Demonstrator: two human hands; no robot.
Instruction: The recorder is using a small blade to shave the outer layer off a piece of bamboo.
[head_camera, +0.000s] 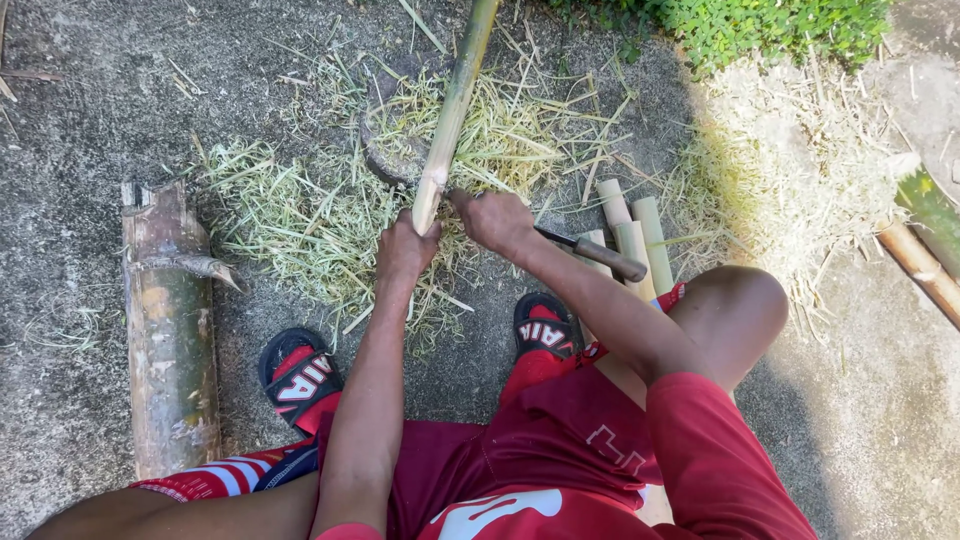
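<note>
Green bamboo pole (452, 105), slanting away over strewn shavings (300, 215) on concrete ground (90, 110). Near end clasped tight in left hand (403, 250); right hand (494, 220) closed around a knife (590, 252) against it. Thick bamboo log (170, 330) lying left; cut bamboo pieces (632, 235) right.

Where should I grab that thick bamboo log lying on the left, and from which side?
Probably grip the thick bamboo log around its smooth middle, coming from above and wrapping the fingers round both long sides. It lies flat on the concrete ground, lengthwise away from you. A pointed branch stub juts from its right side near the far end, so stay nearer than that; the far end looks split and jagged.
</note>
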